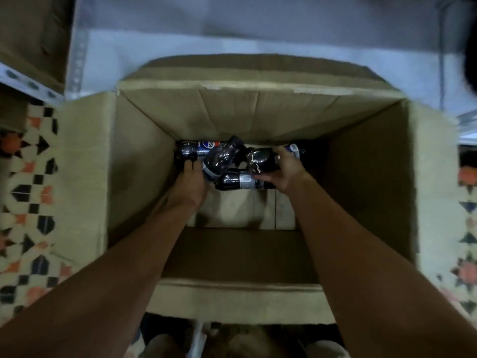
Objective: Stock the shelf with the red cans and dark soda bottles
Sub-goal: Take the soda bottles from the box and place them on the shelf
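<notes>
Four dark soda bottles lie at the bottom of the open cardboard box [258, 112], bunched against its far wall: one far left [192, 150], one tilted [222, 158], one far right [263, 158], one nearest [241, 180]. The left hand [189, 180] grips the tilted bottle. The right hand [282, 169] curls round the far-right bottle. Patterned floor tiles [28, 192] flank the box.

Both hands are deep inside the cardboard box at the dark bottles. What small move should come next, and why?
Probably lift the right hand straight up with the dark bottle its fingers curl around. The other bottles lie jumbled against it at the bottom of the box, so a slow vertical lift avoids snagging.
</notes>
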